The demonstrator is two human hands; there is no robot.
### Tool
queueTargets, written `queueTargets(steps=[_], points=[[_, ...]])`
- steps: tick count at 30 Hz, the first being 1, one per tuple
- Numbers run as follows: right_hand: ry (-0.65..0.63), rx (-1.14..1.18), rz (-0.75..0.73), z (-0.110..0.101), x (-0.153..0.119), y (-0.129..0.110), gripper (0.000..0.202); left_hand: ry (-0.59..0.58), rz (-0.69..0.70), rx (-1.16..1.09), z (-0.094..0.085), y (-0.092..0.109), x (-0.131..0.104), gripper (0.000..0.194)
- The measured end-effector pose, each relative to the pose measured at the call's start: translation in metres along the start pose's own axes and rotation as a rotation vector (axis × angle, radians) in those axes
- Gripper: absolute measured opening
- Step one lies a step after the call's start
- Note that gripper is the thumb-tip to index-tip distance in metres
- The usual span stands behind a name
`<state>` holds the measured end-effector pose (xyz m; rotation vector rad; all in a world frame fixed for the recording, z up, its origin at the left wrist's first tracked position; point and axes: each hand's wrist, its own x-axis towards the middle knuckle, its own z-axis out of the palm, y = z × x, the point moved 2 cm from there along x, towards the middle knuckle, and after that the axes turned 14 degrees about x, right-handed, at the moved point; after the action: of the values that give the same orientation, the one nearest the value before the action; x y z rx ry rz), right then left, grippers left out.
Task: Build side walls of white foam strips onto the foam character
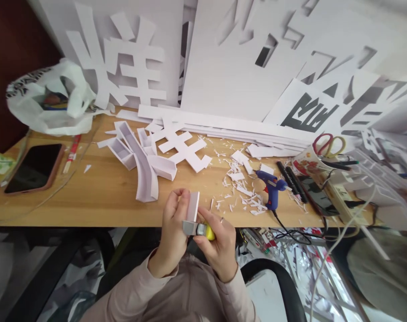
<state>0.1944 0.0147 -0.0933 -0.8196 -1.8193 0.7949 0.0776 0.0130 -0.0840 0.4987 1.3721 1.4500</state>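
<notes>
Where the row starts, left of centre: a walled white form (146, 176) on the counter (89, 199), apart from both hands.
Left hand (173, 219): lower centre of the frame, thumb and fingers clamped on the white strip (193, 206); nearer hand to it.
Strip position: at the left hand's fingertips, extending to their right; upper left of the right hand.
Strip axis: near upright in the frame, top end leaning slightly right, pointing toward the upper edge.
Metal blade (190, 228): at the strip's lower end, pointing left, near level, roughly square to the strip; contact cannot be told.
Right hand (220, 241): lower centre, right of the left hand, closed around the yellow handle (209, 232).
</notes>
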Motion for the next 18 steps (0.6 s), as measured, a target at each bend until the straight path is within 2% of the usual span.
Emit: queueTargets(steps=[18], points=[[-0.059, -0.058, 0.020, -0.001, 0.011, 0.005, 0.061, 0.065, -0.036, 0.049, -0.001, 0.003, 0.009, 0.043]])
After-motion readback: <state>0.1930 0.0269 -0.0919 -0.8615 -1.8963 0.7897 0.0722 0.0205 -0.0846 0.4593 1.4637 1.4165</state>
